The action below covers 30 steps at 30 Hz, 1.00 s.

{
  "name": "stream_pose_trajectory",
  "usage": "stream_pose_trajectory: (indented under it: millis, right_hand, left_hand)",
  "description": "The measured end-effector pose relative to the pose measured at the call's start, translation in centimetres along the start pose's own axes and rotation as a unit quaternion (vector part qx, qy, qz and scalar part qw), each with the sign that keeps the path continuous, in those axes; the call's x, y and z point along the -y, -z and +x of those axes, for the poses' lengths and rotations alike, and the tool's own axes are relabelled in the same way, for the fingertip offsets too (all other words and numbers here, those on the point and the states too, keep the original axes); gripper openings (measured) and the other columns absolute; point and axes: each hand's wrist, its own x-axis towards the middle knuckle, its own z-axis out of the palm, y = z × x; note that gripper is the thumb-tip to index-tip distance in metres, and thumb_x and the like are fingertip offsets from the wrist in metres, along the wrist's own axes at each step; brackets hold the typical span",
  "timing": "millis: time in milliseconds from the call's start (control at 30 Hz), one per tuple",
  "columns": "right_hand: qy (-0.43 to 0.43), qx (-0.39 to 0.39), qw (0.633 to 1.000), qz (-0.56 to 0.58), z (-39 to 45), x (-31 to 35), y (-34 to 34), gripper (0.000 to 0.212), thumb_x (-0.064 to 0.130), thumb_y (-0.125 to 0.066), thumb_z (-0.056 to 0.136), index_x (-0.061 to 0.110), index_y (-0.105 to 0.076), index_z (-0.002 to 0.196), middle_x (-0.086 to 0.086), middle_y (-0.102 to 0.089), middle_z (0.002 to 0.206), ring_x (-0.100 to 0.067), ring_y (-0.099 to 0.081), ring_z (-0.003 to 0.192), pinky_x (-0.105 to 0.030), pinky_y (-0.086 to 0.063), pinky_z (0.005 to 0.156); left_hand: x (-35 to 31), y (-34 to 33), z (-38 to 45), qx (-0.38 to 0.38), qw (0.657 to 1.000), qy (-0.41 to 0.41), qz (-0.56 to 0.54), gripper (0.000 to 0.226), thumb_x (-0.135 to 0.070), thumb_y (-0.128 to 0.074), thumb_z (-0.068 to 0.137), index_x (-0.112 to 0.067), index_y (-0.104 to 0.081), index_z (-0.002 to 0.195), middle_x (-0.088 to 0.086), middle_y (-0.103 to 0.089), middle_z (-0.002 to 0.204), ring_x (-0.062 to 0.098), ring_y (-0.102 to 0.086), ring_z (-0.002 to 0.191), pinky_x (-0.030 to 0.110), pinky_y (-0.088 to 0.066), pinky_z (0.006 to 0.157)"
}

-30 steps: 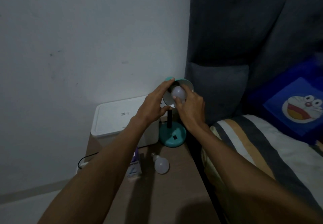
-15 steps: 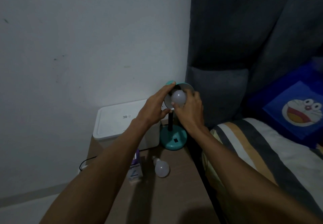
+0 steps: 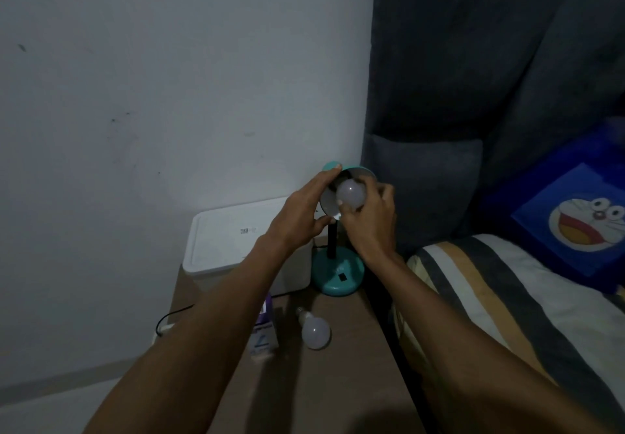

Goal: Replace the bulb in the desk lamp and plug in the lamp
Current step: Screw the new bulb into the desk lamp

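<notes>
A teal desk lamp (image 3: 338, 278) stands at the far end of a brown bedside table (image 3: 324, 376), its shade tipped toward me. My left hand (image 3: 301, 217) grips the left rim of the lamp shade (image 3: 329, 167). My right hand (image 3: 368, 220) is closed around a white bulb (image 3: 350, 192) sitting in the mouth of the shade. A second white bulb (image 3: 315, 331) lies on its side on the table, nearer to me. Beside it stands a small purple and white bulb box (image 3: 263, 332), partly hidden by my left forearm.
A white lidded box (image 3: 230, 240) sits against the wall left of the lamp. A black cord (image 3: 169, 318) trails off the table's left edge. A bed with a striped blanket (image 3: 507, 298) and a blue cartoon pillow (image 3: 581, 217) borders the table on the right.
My right hand has shifted its hold on the bulb in the shade, fingers turning around it. My left hand stays on the shade rim. The view has tilted up slightly.
</notes>
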Motion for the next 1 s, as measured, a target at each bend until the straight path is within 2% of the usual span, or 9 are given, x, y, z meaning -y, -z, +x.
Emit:
stream_pose_trajectory:
  millis: [133, 233, 333, 433, 533, 633, 733, 833, 1000]
  right_hand:
    - [-0.028, -0.005, 1.000, 0.011, 0.40, -0.27, 0.12, 0.049, 0.028, -0.068, 0.089, 0.017, -0.050, 0.133, -0.013, -0.056, 0.128, -0.028, -0.060, 0.108, -0.029, -0.046, 0.079]
    - [-0.048, -0.012, 0.999, 0.020, 0.49, -0.33, 0.14, 0.042, 0.041, -0.056, 0.097, 0.018, -0.049, 0.131, -0.016, -0.065, 0.118, -0.031, -0.066, 0.102, -0.030, -0.049, 0.073]
    - [-0.039, -0.018, 0.999, -0.004, 0.34, -0.11, -0.10, 0.043, 0.043, -0.054, 0.098, 0.017, -0.049, 0.132, -0.014, -0.055, 0.125, -0.029, -0.060, 0.106, -0.028, -0.042, 0.075]
    - [-0.029, -0.025, 0.999, 0.009, 0.25, 0.31, -0.19, 0.039, 0.035, -0.056, 0.098, 0.018, -0.050, 0.133, -0.012, -0.047, 0.129, -0.025, -0.057, 0.107, -0.026, -0.040, 0.078]
    - [-0.015, -0.007, 1.000, 0.013, 0.24, 0.10, -0.14, 0.044, 0.029, -0.067, 0.091, 0.020, -0.051, 0.132, -0.010, -0.046, 0.130, -0.020, -0.054, 0.105, -0.025, -0.041, 0.078]
    - [-0.036, -0.002, 0.999, 0.025, 0.43, -0.37, -0.11, 0.047, 0.030, -0.070, 0.089, 0.017, -0.050, 0.130, -0.013, -0.056, 0.127, -0.025, -0.059, 0.109, -0.029, -0.045, 0.079]
    - [-0.054, -0.012, 0.998, 0.031, 0.49, -0.33, -0.08, 0.041, 0.040, -0.058, 0.096, 0.016, -0.050, 0.129, -0.017, -0.065, 0.118, -0.032, -0.065, 0.103, -0.029, -0.048, 0.076]
    - [-0.041, -0.019, 0.999, 0.010, 0.46, -0.01, -0.11, 0.043, 0.040, -0.056, 0.098, 0.014, -0.051, 0.132, -0.015, -0.056, 0.126, -0.029, -0.060, 0.108, -0.027, -0.041, 0.076]
    - [-0.010, -0.008, 1.000, 0.007, 0.27, 0.23, -0.09, 0.045, 0.029, -0.065, 0.093, 0.018, -0.052, 0.134, -0.011, -0.046, 0.130, -0.021, -0.054, 0.106, -0.024, -0.039, 0.079]
  left_hand:
    - [0.10, 0.05, 0.02, -0.003, 1.000, -0.001, 0.003, 0.099, -0.007, -0.087, 0.079, -0.015, -0.033, 0.160, 0.000, -0.038, 0.163, 0.001, -0.032, 0.145, 0.021, -0.034, 0.118]
    - [0.19, 0.08, -0.02, 0.000, 1.000, -0.002, 0.009, 0.099, -0.006, -0.087, 0.078, -0.015, -0.033, 0.160, -0.001, -0.038, 0.163, -0.003, -0.030, 0.143, 0.011, -0.030, 0.116]
    - [0.27, 0.01, -0.04, 0.000, 1.000, -0.003, 0.005, 0.098, -0.004, -0.087, 0.078, -0.013, -0.033, 0.160, -0.005, -0.037, 0.160, -0.003, -0.031, 0.142, 0.005, -0.028, 0.114]
    - [0.21, -0.08, 0.01, 0.002, 1.000, -0.002, 0.000, 0.097, -0.003, -0.086, 0.078, -0.011, -0.034, 0.159, -0.009, -0.036, 0.156, -0.006, -0.030, 0.140, 0.002, -0.027, 0.112]
    - [0.19, 0.00, -0.04, 0.001, 1.000, 0.002, -0.002, 0.098, -0.005, -0.087, 0.079, -0.013, -0.033, 0.160, -0.006, -0.038, 0.158, -0.006, -0.030, 0.140, 0.001, -0.026, 0.112]
    - [0.10, -0.01, -0.01, 0.000, 1.000, 0.002, -0.006, 0.098, -0.005, -0.086, 0.079, -0.015, -0.033, 0.160, -0.002, -0.039, 0.161, -0.003, -0.031, 0.141, 0.004, -0.028, 0.114]
    - [0.02, -0.15, -0.06, 0.000, 1.000, -0.004, -0.012, 0.096, -0.004, -0.086, 0.079, -0.013, -0.033, 0.160, -0.007, -0.037, 0.159, -0.002, -0.032, 0.143, 0.012, -0.031, 0.116]
    - [-0.02, -0.12, -0.10, -0.003, 1.000, -0.001, -0.020, 0.095, -0.003, -0.085, 0.080, -0.012, -0.034, 0.160, -0.008, -0.037, 0.158, 0.001, -0.034, 0.144, 0.020, -0.035, 0.119]
    - [0.02, -0.23, -0.11, -0.001, 1.000, 0.001, -0.018, 0.096, -0.003, -0.085, 0.080, -0.013, -0.034, 0.160, -0.010, -0.037, 0.157, 0.001, -0.035, 0.143, 0.021, -0.035, 0.119]
